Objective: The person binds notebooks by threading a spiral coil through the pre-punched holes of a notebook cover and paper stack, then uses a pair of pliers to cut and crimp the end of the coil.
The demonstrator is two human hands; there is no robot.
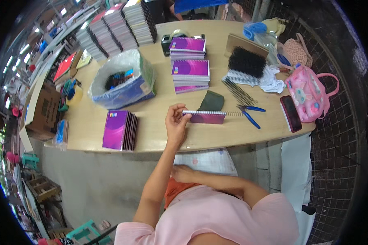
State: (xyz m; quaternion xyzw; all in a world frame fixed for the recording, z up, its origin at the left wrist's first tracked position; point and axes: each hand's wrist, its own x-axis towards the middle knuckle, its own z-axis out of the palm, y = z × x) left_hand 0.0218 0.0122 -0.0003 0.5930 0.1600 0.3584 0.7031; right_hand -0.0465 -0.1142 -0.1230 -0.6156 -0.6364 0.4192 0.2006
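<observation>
My left hand (pixel 177 124) is closed on the left end of a small purple spiral notebook (pixel 208 118), which stands on its edge with the bound side up. A wire coil (pixel 234 114) sticks out past the notebook's right end, pointing toward blue-handled pliers (pixel 251 109) on the table. Behind the notebook lies a dark green piece of material (pixel 212 101). Below the table edge, my right hand (pixel 183 174) rests by my lap near an orange cloth (pixel 180 192); its fingers are hard to make out. To the left stands a stack of purple notebooks (pixel 117 130).
Two more notebook stacks (pixel 191 68) stand mid-table before a tape dispenser (pixel 166 44). A lined bin (pixel 122 92) sits left. Black coils (pixel 247 62), loose coils (pixel 238 91), a phone (pixel 290 113) and a pink bag (pixel 308 94) are right. Tall notebook piles (pixel 118 28) rise far left.
</observation>
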